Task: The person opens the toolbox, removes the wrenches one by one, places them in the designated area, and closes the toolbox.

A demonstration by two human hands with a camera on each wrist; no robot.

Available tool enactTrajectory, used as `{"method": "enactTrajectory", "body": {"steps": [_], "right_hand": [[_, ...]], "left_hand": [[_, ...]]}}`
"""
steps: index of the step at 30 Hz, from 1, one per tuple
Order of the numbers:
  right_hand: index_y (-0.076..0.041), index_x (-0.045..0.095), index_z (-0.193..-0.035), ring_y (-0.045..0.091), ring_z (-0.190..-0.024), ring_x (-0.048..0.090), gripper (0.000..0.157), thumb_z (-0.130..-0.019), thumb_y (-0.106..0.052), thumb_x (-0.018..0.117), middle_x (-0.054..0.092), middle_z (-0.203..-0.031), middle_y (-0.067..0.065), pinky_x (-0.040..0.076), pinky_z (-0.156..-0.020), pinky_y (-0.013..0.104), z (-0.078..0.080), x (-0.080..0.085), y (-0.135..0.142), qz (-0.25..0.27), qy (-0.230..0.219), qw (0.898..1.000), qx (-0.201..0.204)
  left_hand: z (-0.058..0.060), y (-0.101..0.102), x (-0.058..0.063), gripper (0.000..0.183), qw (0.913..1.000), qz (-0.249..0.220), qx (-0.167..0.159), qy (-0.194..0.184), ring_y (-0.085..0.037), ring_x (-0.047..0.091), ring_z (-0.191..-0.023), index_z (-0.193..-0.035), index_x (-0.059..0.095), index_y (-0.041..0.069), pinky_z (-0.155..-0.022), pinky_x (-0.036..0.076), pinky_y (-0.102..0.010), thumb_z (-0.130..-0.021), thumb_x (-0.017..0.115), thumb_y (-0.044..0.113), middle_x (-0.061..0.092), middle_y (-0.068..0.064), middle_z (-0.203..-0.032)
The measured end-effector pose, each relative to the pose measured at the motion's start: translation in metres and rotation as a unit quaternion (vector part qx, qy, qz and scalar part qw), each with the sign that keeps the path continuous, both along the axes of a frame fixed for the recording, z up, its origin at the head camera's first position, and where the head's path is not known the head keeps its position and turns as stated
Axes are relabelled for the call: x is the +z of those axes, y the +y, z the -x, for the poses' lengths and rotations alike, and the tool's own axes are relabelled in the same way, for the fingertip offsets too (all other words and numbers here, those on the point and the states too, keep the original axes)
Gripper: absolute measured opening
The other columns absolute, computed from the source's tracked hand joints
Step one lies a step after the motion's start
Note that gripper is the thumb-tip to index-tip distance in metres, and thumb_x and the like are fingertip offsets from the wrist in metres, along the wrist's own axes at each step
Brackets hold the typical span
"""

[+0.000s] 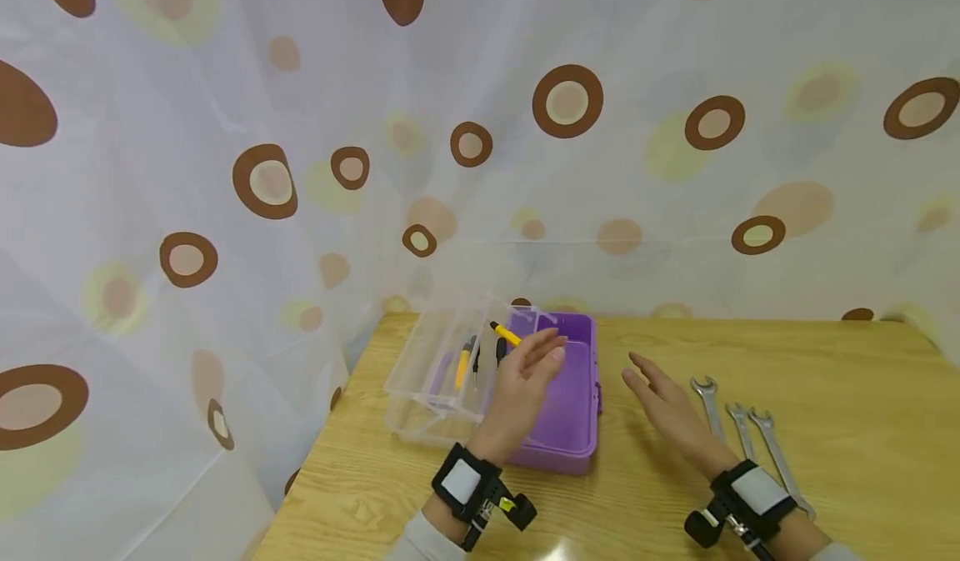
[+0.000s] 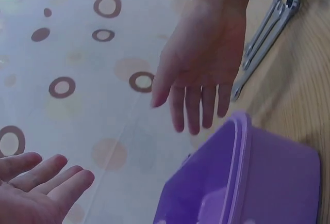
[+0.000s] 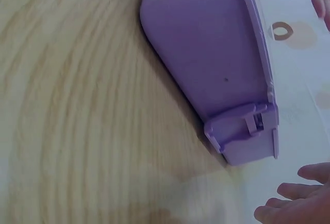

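My left hand [image 1: 521, 390] hovers over an open purple plastic box [image 1: 573, 411], its fingers extended and holding nothing. To the right of the box my right hand [image 1: 671, 411] is held above the table, fingers straight and also without anything in them. The two palms face each other across a gap, seen too in the left wrist view, where the right hand [image 2: 203, 53] shows its palm. Three silver wrenches [image 1: 780, 461] lie by the right hand and wrist. The right wrist view shows a latch [image 3: 240, 126] on the box's side.
A clear compartmented lid [image 1: 408, 369] is folded open to the box's left. A yellow-handled tool [image 1: 463, 368], a thin dark screwdriver [image 1: 476, 361] and another yellow-and-black tool [image 1: 505, 333] show around it. Behind the wooden table [image 1: 862, 428] hangs a spotted curtain [image 1: 637, 169].
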State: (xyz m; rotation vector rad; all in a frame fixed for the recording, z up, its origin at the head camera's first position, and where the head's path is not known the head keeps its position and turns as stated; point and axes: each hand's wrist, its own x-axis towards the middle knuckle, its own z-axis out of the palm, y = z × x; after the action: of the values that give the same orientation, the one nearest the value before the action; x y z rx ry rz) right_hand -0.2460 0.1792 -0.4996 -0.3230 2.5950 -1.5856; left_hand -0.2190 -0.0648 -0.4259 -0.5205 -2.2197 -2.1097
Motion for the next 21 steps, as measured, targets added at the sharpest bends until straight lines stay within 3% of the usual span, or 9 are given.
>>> {"method": "enactTrajectory", "body": {"steps": [6, 14, 16, 21], "right_hand": [[0.003, 0.014, -0.166, 0.058, -0.152, 0.02, 0.074, -0.114, -0.045, 0.037, 0.013, -0.169, 0.034, 0.026, -0.119, 0.07, 0.001, -0.004, -0.012, 0.033, -0.011, 0.999, 0.007], [0.005, 0.011, -0.165, 0.054, -0.155, 0.011, 0.071, -0.115, -0.038, 0.037, 0.01, -0.17, 0.033, 0.015, -0.124, 0.066, 0.001, -0.017, -0.028, 0.072, -0.018, 0.997, 0.005], [0.007, 0.01, -0.164, 0.053, -0.156, 0.013, 0.072, -0.115, -0.036, 0.038, 0.012, -0.169, 0.034, 0.015, -0.125, 0.065, -0.001, -0.02, -0.032, 0.083, -0.03, 0.996, 0.011], [0.008, 0.009, -0.164, 0.047, -0.158, 0.013, 0.074, -0.114, -0.037, 0.04, 0.015, -0.169, 0.032, 0.014, -0.126, 0.061, -0.004, -0.024, -0.037, 0.105, -0.062, 0.992, 0.013]], "left_hand": [[-0.002, -0.043, -0.001, 0.053, 0.9973, -0.007, 0.07, 0.024, -0.03, 0.05, -0.144, -0.155, 0.046, 0.005, -0.12, 0.04, -0.044, -0.109, 0.056, 0.028, 0.054, -0.013, -0.155], [-0.004, -0.097, -0.001, 0.047, 0.9802, -0.013, 0.192, 0.048, -0.026, 0.047, -0.146, -0.152, 0.051, 0.009, -0.122, 0.036, -0.049, -0.111, 0.054, 0.029, 0.054, -0.009, -0.155], [-0.005, -0.11, -0.004, 0.045, 0.976, -0.006, 0.209, 0.061, -0.027, 0.047, -0.146, -0.151, 0.053, 0.006, -0.121, 0.038, -0.046, -0.111, 0.053, 0.025, 0.055, -0.01, -0.154], [-0.006, -0.139, -0.015, 0.043, 0.9664, 0.003, 0.241, 0.088, -0.028, 0.046, -0.147, -0.151, 0.052, 0.001, -0.114, 0.04, -0.023, -0.111, 0.051, 0.016, 0.055, -0.013, -0.154]]}}
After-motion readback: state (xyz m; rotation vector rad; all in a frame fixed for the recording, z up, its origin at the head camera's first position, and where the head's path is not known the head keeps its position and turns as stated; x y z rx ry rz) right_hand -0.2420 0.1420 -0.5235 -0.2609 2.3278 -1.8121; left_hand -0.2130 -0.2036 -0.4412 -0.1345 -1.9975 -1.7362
